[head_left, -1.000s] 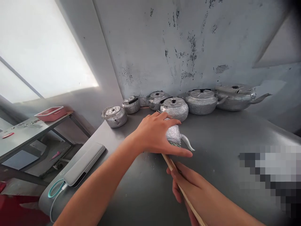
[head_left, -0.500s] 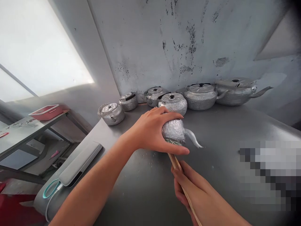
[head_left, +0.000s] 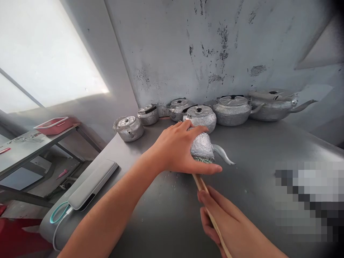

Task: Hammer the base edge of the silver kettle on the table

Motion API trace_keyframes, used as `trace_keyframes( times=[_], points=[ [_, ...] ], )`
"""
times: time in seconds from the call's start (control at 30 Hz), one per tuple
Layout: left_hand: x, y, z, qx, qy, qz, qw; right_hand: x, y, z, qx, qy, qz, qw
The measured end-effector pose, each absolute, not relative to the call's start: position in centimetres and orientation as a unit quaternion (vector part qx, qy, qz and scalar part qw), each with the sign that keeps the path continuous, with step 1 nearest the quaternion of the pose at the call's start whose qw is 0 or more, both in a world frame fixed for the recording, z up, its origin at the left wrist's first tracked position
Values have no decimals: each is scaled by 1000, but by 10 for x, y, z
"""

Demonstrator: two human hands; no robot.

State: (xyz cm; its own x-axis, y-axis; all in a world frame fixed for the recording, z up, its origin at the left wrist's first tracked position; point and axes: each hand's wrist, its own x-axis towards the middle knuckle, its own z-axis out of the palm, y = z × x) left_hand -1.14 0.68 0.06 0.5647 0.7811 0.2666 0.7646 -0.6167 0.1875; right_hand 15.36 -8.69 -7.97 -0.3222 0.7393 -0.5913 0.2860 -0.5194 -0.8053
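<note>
My left hand (head_left: 177, 145) is wrapped round a small silver kettle (head_left: 202, 145) with a hammered surface. The kettle is tipped over, its curved spout (head_left: 223, 154) pointing right and down. My right hand (head_left: 217, 208) grips the wooden handle of a brush (head_left: 199, 182). Green and white bristles (head_left: 203, 160) show between my left thumb and the kettle, against the kettle's lower side. The far side of the kettle is hidden behind my left fingers.
Several silver kettles (head_left: 232, 110) with lids stand along the wall at the table's (head_left: 166, 215) back. A grey power bank (head_left: 92, 184) with a cable lies at the left edge. A pink basket (head_left: 55, 126) sits on a side table. A blurred-out patch covers the right.
The held kettle has shifted slightly to the right within view and turned a little, with my left hand. The brush stays against it in my right hand. The view has moved slightly.
</note>
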Motion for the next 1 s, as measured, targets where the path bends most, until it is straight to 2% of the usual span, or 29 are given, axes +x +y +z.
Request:
trace_keyframes(
  times=[0.3,0.63,1.0],
  points=[
    [-10,7,-2,881,441,169,19,156,-84,-80,-552,-506,645,155],
    [-13,11,-3,876,453,164,32,154,-76,-89,-551,-520,624,192],
    [-13,12,-5,860,484,160,30,158,-74,-87,-549,-560,603,145]
  ],
)
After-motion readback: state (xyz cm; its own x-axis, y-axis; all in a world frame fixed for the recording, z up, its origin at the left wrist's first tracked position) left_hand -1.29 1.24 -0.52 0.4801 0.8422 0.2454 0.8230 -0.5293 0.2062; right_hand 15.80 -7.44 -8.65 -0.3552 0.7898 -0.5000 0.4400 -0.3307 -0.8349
